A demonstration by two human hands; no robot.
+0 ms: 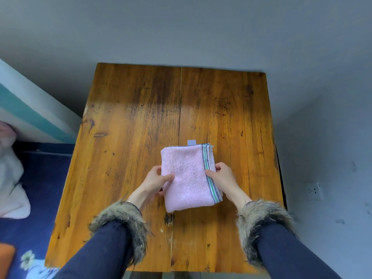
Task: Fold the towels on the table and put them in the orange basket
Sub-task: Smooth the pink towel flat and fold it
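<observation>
A pink towel [188, 176], folded into a small thick rectangle with a green and grey striped band along its right edge, lies on the wooden table [128, 121]. My left hand [156, 181] grips its left edge, thumb on top and fingers underneath. My right hand [220, 177] pinches the striped right edge, thumb on top. A small grey label sticks out at the towel's far edge. An orange corner at the bottom left [6, 256] may be the basket; most of it is cut off.
A bed with a dark blue flowered cover [40, 190] runs along the table's left side, with a white cloth [10, 184] lying on it. A grey wall stands behind and to the right, with a socket [314, 191] low on the right.
</observation>
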